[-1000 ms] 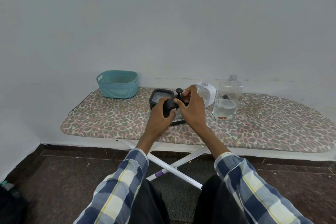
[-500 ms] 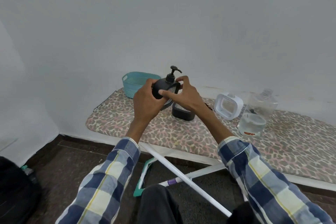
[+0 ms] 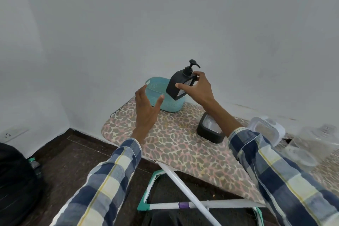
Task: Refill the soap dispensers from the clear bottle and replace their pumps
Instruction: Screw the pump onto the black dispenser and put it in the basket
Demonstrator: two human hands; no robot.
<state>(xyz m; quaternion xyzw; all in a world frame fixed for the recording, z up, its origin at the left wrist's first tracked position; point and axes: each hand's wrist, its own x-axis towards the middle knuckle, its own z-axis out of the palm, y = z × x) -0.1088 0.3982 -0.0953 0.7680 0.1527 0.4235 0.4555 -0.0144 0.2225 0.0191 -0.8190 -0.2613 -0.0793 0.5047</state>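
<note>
A black soap dispenser (image 3: 175, 82) with its pump on top hangs tilted in the air over the teal basket (image 3: 159, 97). My right hand (image 3: 199, 89) is shut on its right side. My left hand (image 3: 146, 110) is off it, fingers spread, just left of the basket. A second black dispenser (image 3: 209, 131) lies on the ironing board (image 3: 170, 145), partly behind my right forearm. A white dispenser (image 3: 266, 130) lies further right. The clear bottle (image 3: 311, 143) stands at the right edge, blurred.
The leopard-print board stands against a white wall, its white legs with teal feet (image 3: 146, 205) below. A dark bag (image 3: 16, 185) and a small bottle (image 3: 34, 165) sit on the floor at the left. A wall socket (image 3: 8, 135) is low on the left.
My left hand has let go of the black dispenser and opened. My right hand has carried the dispenser up and over the teal basket. The view has swung left.
</note>
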